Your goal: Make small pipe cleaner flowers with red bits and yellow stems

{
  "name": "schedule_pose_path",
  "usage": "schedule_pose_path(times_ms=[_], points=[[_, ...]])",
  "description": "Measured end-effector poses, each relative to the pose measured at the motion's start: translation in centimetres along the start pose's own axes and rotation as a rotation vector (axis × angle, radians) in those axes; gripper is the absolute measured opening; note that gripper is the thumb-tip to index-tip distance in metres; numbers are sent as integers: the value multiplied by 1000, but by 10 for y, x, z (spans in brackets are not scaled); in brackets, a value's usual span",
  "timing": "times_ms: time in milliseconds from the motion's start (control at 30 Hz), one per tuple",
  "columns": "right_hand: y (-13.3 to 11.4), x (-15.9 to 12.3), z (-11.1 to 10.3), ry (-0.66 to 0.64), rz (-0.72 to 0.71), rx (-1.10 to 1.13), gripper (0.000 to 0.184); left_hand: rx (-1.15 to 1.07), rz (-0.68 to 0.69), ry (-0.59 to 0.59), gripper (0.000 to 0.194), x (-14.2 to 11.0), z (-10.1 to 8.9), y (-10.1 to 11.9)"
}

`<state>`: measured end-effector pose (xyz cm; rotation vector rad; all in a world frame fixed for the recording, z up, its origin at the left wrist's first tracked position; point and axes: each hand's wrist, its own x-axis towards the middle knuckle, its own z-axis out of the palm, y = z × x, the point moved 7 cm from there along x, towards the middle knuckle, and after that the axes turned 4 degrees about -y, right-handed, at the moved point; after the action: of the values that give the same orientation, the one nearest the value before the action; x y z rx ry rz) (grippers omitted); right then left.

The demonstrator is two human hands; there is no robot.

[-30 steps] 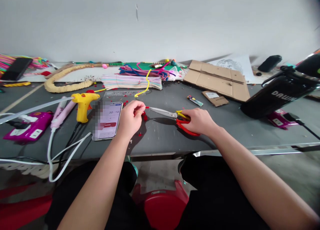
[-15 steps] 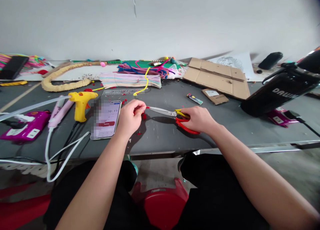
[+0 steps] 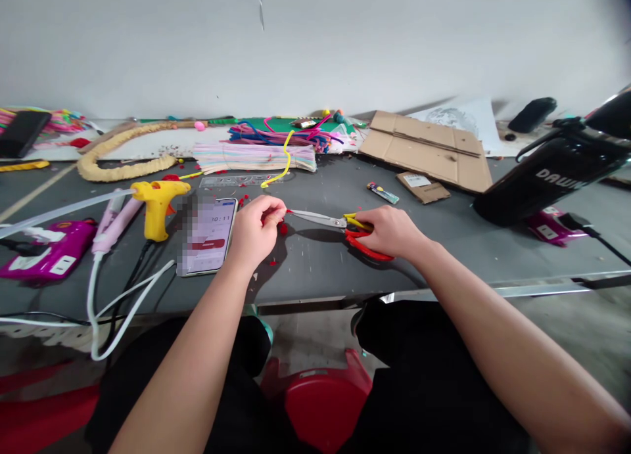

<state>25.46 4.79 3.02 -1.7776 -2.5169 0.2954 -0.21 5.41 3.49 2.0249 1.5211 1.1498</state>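
Observation:
My left hand (image 3: 256,229) is closed in a pinch on a small red piece (image 3: 288,211) just above the grey table (image 3: 325,270). My right hand (image 3: 387,232) is wrapped round the red and yellow handles of a pair of scissors (image 3: 340,225). The metal blades point left and their tips meet the red piece at my left fingertips. Small red scraps (image 3: 282,228) lie on the table under my left hand. A phone (image 3: 208,235) with a lit timer screen lies flat just left of my left hand.
A yellow glue gun (image 3: 156,203), a pink tool (image 3: 112,221) and white cables (image 3: 118,299) lie at the left. Bundles of coloured pipe cleaners (image 3: 256,157) and flattened cardboard (image 3: 428,148) sit at the back. A black bottle (image 3: 552,178) lies at the right. A red stool (image 3: 320,401) stands below.
Both hands and the scissors stay in about the same place. The whole view has shifted slightly, and the phone timer has counted up.

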Motion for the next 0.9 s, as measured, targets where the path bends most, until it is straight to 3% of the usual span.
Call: schedule_pose_path(times_ms=[900], points=[[9,-4,-1,38,28,105,32,-159,-94,4,8,0,-1,-5]])
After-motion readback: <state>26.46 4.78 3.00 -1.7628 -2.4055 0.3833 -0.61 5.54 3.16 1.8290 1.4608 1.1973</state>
